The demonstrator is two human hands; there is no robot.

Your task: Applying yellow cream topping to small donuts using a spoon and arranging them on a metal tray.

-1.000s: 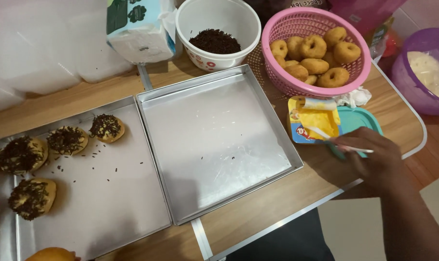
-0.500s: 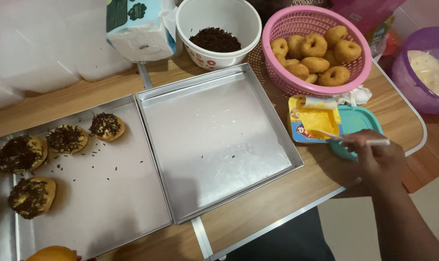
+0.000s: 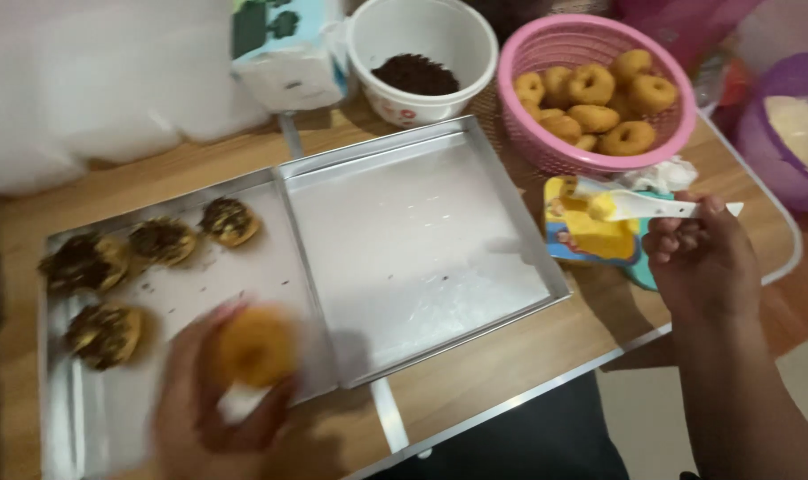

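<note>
Down at the near left, the left hand (image 3: 213,404) cups a plain doughnut (image 3: 254,345) in its fingers, held above the near edge of the left tray (image 3: 190,293); hand and doughnut are both blurred. On that tray lie four topped doughnuts: three in a row along the far side (image 3: 159,240) and one nearer, at the left (image 3: 106,333), with dark crumbs scattered about them. The right tray (image 3: 413,240) sits just beside it, their edges touching, and bare but for a few specks.

Over on the right, the right hand (image 3: 702,262) is closed around the handle of a white knife (image 3: 644,207), whose blade reaches left over a yellow spread tub (image 3: 590,233) and carries a dab of yellow. The tub rests on the table (image 3: 528,356), just beside the right tray.

Farther back stand a white bowl (image 3: 422,58) of dark sprinkles and a pink basket (image 3: 599,89) of plain doughnuts, near each other. A tissue box (image 3: 288,49) stands left of the bowl, and a purple bowl (image 3: 791,129) with something pale in it sits at the far right.
</note>
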